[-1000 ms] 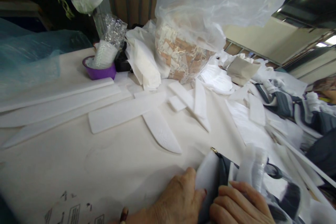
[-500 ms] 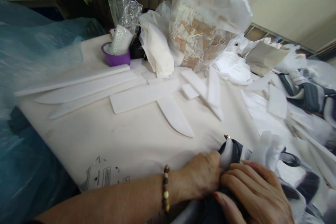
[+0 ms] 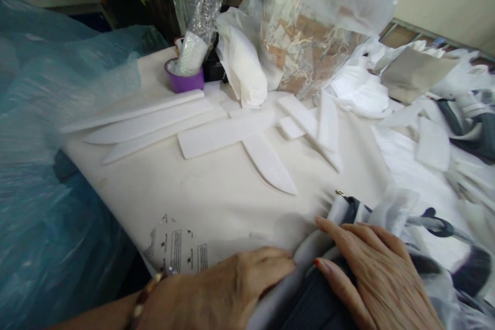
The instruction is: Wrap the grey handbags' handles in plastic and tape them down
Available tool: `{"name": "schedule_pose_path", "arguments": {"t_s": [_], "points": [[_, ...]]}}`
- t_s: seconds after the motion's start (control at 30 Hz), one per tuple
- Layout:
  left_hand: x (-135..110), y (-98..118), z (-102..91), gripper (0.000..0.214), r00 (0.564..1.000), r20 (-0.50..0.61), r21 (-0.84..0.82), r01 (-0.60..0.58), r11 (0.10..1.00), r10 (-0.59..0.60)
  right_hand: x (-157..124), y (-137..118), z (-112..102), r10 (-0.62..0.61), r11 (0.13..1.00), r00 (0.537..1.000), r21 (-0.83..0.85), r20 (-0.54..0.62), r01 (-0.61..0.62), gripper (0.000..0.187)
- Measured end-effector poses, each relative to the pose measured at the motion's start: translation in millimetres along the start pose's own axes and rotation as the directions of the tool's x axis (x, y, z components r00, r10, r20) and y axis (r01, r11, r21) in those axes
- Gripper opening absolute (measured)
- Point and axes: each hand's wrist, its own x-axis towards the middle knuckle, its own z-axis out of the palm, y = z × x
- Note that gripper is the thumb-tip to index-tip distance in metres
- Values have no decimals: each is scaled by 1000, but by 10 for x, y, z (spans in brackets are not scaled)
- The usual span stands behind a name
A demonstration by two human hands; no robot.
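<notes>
At the lower edge lies a dark navy, leather-like bag (image 3: 315, 296) with a pale grey-white strip along its left side. A small gold-coloured metal piece (image 3: 340, 193) shows at its far end. My left hand (image 3: 247, 278), wearing a beaded bracelet, presses its curled fingers against the pale edge; the fingertips are partly hidden. Across the bag's right side rests my right hand (image 3: 375, 273), its fingers stretched out and the thumb apart. The near part of the bag is cut off by the frame.
White foam strips (image 3: 228, 134) lie across the pale table (image 3: 185, 191). Behind them stand a purple tape roll (image 3: 185, 81) and a clear bag of tags (image 3: 305, 51). Blue plastic sheeting (image 3: 69, 165) hangs at left. White wrapping and dark straps (image 3: 436, 224) crowd the right.
My left hand has come back toward me along the bag's pale edge, away from the gold piece. My right hand's fingers have spread and lie flatter. The view has shifted slightly.
</notes>
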Motion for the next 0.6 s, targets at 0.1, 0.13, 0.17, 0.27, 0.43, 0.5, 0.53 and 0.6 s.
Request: {"name": "schedule_pose_path", "arguments": {"t_s": [0.1,0.13,0.17,0.27,0.43,0.5,0.53,0.6], "points": [[-191,0,-76,31,960,91,305,-280,910,265,9,-9,-9,-3,1000,1000,4,-1,3,41],[-186,-9,-95,25,934,135,393,-357,847,330,16,-11,-15,-11,1000,1000,3,-10,11,41],[-156,-22,-110,22,905,190,461,-425,779,381,24,-10,-22,-21,1000,1000,3,-18,21,41],[4,-78,-138,19,844,324,528,-537,658,429,43,19,-41,-63,998,998,14,-21,63,38],[183,-147,-132,12,853,382,438,-506,743,356,-1,96,-56,-144,981,989,132,27,139,25],[194,-153,-114,14,859,368,417,-495,763,356,-26,91,-78,-93,975,995,208,41,82,28],[189,-154,-105,15,866,346,411,-487,771,362,-35,80,-94,-58,968,997,247,48,45,30],[170,-155,-94,16,875,303,404,-477,781,378,-43,55,-131,-13,950,998,313,63,-7,31]]}}
